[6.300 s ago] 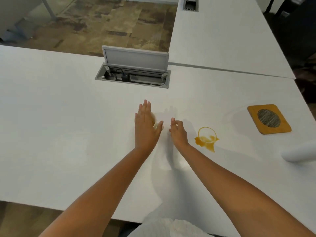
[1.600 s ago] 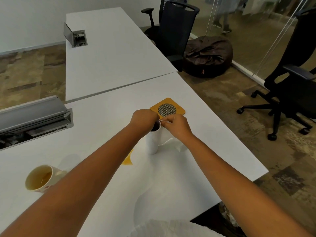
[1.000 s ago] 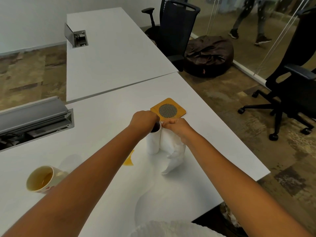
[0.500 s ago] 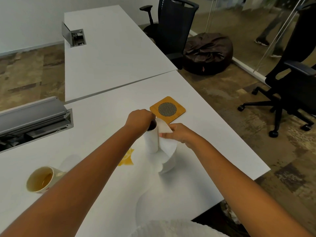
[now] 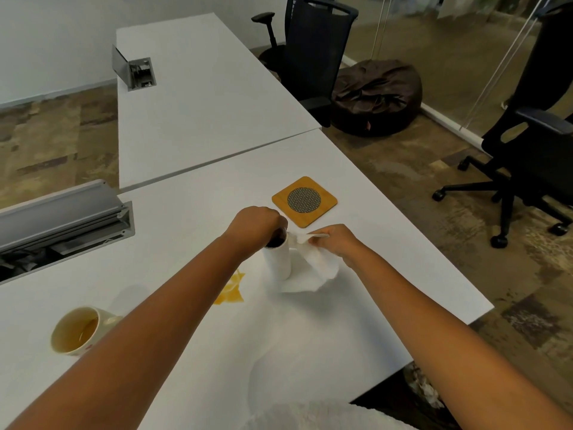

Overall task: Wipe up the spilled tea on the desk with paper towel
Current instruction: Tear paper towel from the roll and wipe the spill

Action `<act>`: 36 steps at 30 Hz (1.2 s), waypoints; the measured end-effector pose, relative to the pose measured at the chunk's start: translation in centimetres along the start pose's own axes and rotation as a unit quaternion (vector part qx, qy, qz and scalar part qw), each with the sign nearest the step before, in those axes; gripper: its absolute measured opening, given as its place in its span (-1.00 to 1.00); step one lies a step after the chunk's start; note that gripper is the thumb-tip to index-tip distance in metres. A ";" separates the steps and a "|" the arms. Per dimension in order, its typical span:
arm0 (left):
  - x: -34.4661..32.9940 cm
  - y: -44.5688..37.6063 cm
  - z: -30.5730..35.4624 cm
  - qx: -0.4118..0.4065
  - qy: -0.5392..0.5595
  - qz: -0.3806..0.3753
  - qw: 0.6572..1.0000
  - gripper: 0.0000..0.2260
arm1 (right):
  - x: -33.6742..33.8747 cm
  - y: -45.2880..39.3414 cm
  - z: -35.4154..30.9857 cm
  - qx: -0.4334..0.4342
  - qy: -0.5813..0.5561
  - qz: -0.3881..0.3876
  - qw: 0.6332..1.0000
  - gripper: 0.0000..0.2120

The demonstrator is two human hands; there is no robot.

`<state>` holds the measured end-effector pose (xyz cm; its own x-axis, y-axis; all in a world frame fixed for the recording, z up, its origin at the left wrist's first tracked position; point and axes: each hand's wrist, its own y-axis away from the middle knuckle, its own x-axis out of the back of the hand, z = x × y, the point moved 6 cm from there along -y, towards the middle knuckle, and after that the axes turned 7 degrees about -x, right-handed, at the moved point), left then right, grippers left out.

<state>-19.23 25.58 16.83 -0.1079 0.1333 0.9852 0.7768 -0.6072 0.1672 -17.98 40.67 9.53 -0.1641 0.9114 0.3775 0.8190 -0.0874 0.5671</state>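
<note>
Hands at work on white counter [image 5: 356, 193]: left hand [image 5: 255, 221] grips top of upright paper towel roll [image 5: 277, 259], right hand [image 5: 336, 240] pinches loose sheet [image 5: 313, 268] just beside it. Spilled tea [image 5: 231, 291] — amber puddle near roll, partly under left forearm. Cup [image 5: 77, 332] at left, wooden coaster [image 5: 304, 201] beyond hands.

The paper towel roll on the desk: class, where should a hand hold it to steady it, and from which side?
Grip the paper towel roll at its top rim, from above. It stands upright, its open core faces up, and the loose sheet hangs off its right side, so the left hand clamps there.
</note>
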 end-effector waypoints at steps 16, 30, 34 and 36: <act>-0.6 0.5 -2.1 0.082 0.046 -0.045 0.995 -0.67 | 1.4 -0.8 2.9 -0.022 -0.011 0.038 0.999 -0.69; -0.6 0.9 -2.7 0.157 0.064 -0.077 0.983 -0.70 | 5.4 -2.5 7.3 -0.097 -0.048 0.172 0.979 -0.65; -0.6 0.7 -2.7 0.159 0.065 -0.080 0.982 -0.70 | 6.9 -2.1 8.2 -0.106 -0.057 0.235 0.965 -0.68; -0.5 0.5 -2.6 0.167 0.077 -0.077 0.980 -0.70 | 7.3 -1.8 8.3 -0.086 -0.052 0.262 0.960 -0.67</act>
<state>-20.40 23.13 16.48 -0.3120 0.0670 0.9477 0.9012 -0.2948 0.3175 -16.08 50.83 5.20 0.3092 0.7587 0.5734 0.6701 -0.6016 0.4348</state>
